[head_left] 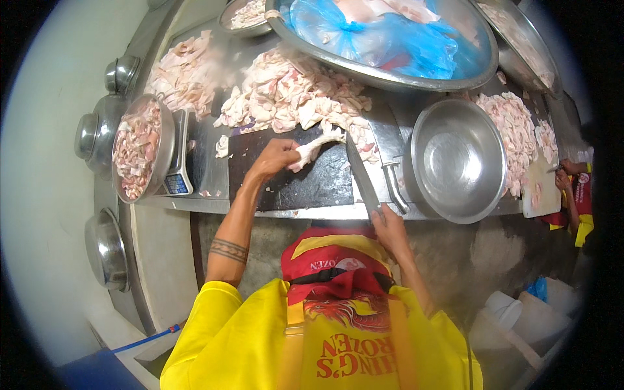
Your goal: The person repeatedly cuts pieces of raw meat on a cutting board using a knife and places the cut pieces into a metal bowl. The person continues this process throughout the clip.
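Crowded steel surface [209, 156]

Near the middle of its front edge lies a dark cutting board [318, 185], with a large heap of pale meat strips [279, 84] behind it and a flatter pile [185, 75] to the left. A digital scale [177, 182] stands left of the board. To the right lie a broad-bladed knife [387, 138], a wide steel bowl [458, 156], another meat pile [507, 133] and a pale cutting board [541, 192].

Black board [313, 186] passable at 6 o'clock along its near strip; meat pile [283, 91] blocks 12, knife [361, 173] at 3 with steel bowl [459, 160] beyond, scale [180, 170] at 9.
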{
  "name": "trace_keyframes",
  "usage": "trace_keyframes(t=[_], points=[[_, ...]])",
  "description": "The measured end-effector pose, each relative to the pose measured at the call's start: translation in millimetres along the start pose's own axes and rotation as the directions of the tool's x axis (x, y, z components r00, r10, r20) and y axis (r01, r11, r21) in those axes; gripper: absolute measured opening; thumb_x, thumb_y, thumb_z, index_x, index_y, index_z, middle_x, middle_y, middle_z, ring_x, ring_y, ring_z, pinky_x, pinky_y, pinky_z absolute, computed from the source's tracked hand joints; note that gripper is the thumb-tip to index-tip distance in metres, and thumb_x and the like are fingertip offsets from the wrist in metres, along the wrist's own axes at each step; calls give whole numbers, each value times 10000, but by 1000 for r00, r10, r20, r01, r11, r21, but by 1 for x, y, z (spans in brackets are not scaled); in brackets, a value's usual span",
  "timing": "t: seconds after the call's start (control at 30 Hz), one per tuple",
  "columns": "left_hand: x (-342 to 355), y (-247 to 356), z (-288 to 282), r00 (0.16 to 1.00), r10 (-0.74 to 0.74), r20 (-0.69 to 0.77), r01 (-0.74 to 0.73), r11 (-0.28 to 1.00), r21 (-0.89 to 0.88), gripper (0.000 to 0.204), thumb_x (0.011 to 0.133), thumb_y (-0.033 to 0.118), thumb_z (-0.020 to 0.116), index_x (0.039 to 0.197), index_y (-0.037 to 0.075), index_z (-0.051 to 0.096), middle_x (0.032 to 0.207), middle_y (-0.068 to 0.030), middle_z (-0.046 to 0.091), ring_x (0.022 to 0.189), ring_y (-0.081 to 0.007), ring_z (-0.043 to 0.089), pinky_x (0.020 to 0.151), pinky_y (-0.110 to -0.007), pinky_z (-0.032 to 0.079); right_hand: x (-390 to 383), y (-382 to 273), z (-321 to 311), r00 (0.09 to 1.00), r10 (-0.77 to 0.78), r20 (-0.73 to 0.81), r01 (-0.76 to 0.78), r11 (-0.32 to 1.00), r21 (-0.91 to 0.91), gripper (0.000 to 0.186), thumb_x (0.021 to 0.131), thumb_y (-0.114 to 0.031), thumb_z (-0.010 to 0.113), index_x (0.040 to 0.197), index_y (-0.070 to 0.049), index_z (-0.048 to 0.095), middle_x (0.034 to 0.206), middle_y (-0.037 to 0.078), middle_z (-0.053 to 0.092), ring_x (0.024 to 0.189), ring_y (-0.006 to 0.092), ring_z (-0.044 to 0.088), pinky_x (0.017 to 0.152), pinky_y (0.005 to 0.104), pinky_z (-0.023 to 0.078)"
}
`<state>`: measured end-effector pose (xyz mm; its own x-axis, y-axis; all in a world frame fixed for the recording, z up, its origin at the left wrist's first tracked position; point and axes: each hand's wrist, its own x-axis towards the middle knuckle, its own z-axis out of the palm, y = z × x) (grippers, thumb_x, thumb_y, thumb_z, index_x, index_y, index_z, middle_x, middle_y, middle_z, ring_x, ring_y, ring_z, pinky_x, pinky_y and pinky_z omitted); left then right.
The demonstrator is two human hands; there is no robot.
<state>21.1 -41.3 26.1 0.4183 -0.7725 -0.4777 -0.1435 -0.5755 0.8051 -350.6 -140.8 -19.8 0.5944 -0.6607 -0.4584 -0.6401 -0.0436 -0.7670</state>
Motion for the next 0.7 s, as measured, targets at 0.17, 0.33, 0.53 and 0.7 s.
trace_keyframes(t=[0.17, 0.33, 0.53, 0.7], points=[[-56, 33, -56, 957, 108, 268, -114, 994, 5, 168, 823, 92, 624, 894, -8, 738, 739, 17, 640, 632, -57, 543, 569, -231, 418, -15, 0, 0, 989, -75, -126, 80, 996, 37, 373, 1019, -296, 597, 1204, 28, 611, 611, 68, 607, 477, 153, 588, 462, 331, 463], [-22, 11, -84, 962, 216, 165, -225, 973, 42, 230, 878, 212, 692, 957, 3, 745, 797, -25, 706, 687, -109, 619, 604, -286, 490, -20, -21, 1, 997, 69, -26, -67, 995, 68, 460, 1014, -325, 592, 1290, 42, 577, 755, 226, 671, 518, 254, 659, 535, 390, 516], [23, -46, 15, 852, 263, -453, 6, 860, 511, 525, 803, 408, 826, 1025, -46, 685, 991, -223, 661, 962, -395, 637, 857, -440, 516, -21, -41, 15, 998, 60, -18, -60, 998, 9, 478, 1014, -346, 585, 1302, 36, 585, 702, 195, 665, 509, 260, 664, 525, 390, 515], [44, -41, 78, 675, 337, -656, 80, 851, 519, 412, 846, 274, 795, 1086, -32, 661, 1117, -240, 609, 1069, -432, 573, 918, -489, 485, -23, -43, 21, 992, 124, 10, -124, 991, 45, 480, 1014, -343, 585, 1290, 49, 581, 682, 201, 655, 512, 268, 668, 538, 401, 516]])
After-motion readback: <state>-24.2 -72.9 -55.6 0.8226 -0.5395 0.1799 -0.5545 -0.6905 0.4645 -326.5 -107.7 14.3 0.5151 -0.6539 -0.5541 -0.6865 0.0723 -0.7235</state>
